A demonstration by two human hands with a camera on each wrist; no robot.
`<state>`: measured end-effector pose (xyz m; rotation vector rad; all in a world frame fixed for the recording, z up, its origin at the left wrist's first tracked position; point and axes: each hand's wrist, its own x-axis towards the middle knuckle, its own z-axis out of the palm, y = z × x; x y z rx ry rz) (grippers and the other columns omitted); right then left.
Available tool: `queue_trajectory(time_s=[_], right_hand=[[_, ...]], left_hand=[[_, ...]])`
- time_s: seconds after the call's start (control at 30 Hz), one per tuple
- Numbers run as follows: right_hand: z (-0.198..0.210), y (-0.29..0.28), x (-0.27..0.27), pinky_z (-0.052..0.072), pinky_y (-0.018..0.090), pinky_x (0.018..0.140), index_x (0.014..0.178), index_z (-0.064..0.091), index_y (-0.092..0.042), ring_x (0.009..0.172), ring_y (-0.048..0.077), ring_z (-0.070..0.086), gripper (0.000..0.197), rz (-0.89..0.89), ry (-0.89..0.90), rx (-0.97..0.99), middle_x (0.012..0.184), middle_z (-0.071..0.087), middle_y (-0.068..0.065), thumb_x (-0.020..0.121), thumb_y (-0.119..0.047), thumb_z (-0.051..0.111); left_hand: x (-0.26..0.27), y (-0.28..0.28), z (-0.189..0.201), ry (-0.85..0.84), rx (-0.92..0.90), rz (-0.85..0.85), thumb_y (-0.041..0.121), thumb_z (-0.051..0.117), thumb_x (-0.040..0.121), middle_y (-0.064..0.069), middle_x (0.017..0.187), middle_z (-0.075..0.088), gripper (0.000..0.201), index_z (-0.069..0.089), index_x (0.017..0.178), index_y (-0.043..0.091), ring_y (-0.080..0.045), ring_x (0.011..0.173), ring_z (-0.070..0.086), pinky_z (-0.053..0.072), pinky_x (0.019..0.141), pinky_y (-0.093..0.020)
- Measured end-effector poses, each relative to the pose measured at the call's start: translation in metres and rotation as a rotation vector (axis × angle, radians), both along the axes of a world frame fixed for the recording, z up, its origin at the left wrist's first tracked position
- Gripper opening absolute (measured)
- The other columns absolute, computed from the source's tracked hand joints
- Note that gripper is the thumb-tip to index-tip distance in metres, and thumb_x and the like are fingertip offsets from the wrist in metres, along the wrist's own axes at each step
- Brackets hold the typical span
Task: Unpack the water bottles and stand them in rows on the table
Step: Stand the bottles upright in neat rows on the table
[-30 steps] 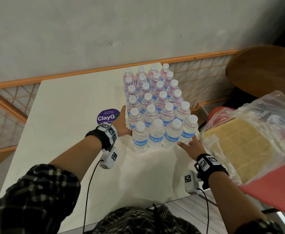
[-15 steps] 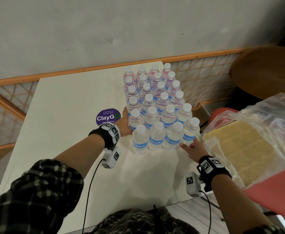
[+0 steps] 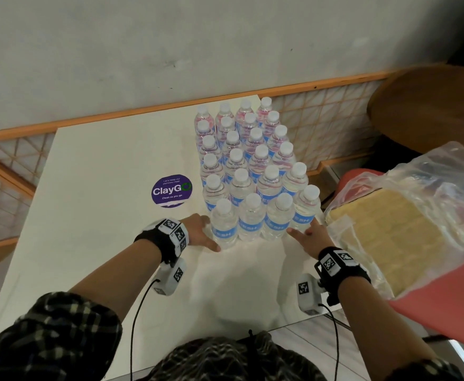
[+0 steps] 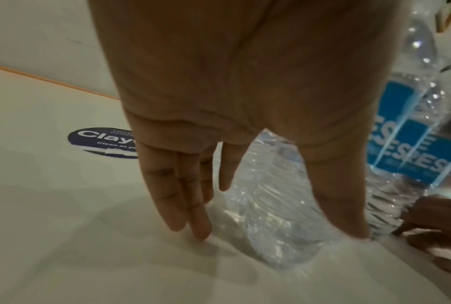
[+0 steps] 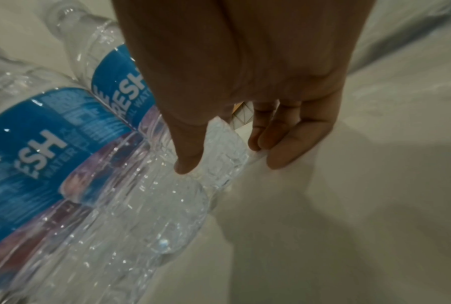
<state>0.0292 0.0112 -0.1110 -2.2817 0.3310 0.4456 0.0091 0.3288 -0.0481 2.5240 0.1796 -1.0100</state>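
The water bottles [image 3: 252, 171] are standing in rows along the table's [image 3: 101, 243] right edge, and the left hand [image 3: 200, 234] and right hand [image 3: 311, 237], both flat and holding nothing, are touching the front row, so a hard push could be knocking some over.
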Motion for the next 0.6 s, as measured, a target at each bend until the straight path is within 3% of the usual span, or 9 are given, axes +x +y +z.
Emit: queue_trajectory(time_s=[0.1,0.23,0.4,0.5,0.6], right_hand=[[0.002,0.001,-0.002,0.048,0.044,0.094,0.141,0.033,-0.028,0.101,0.027,0.058,0.077,0.000,-0.008,-0.037,0.116,0.055,0.011,0.077,-0.057,0.064],[0.007,0.005,-0.003,0.046,0.044,0.095,0.142,0.032,-0.028,0.102,0.028,0.057,0.076,0.026,-0.007,-0.092,0.114,0.057,0.011,0.078,-0.057,0.063],[0.014,0.007,-0.007,0.046,0.045,0.097,0.143,0.029,-0.030,0.104,0.029,0.057,0.081,0.021,0.012,-0.065,0.116,0.056,0.011,0.076,-0.055,0.067],[0.017,0.008,-0.013,0.046,0.046,0.097,0.146,0.022,-0.030,0.109,0.025,0.054,0.091,-0.055,-0.018,0.086,0.119,0.052,0.009,0.074,-0.043,0.075],[0.022,0.012,-0.025,0.047,0.043,0.095,0.142,0.026,-0.024,0.105,0.024,0.053,0.084,-0.174,-0.075,0.247,0.115,0.049,0.008,0.075,-0.025,0.077]], left_hand=[[0.000,-0.006,-0.005,-0.026,-0.053,-0.015,0.082,0.070,0.041,0.008,0.136,0.053,0.112,0.046,0.136,0.029,-0.016,0.122,0.052,0.040,0.108,-0.035],[-0.004,-0.009,-0.003,-0.091,-0.059,-0.041,0.059,0.073,0.068,0.002,0.132,0.058,0.076,0.051,0.133,0.026,-0.020,0.121,0.054,0.039,0.107,-0.034],[-0.006,-0.005,0.013,-0.085,-0.036,-0.065,0.061,0.076,0.062,0.004,0.129,0.058,0.082,0.051,0.131,0.024,-0.018,0.116,0.056,0.041,0.105,-0.034],[-0.006,0.004,0.041,-0.136,-0.033,-0.053,0.056,0.079,0.062,0.004,0.119,0.056,0.082,0.047,0.127,0.020,-0.016,0.106,0.056,0.045,0.099,-0.033],[-0.007,0.011,0.077,-0.244,-0.057,-0.013,0.049,0.083,0.061,0.002,0.114,0.047,0.087,0.041,0.130,0.018,-0.016,0.103,0.052,0.046,0.094,-0.032]])
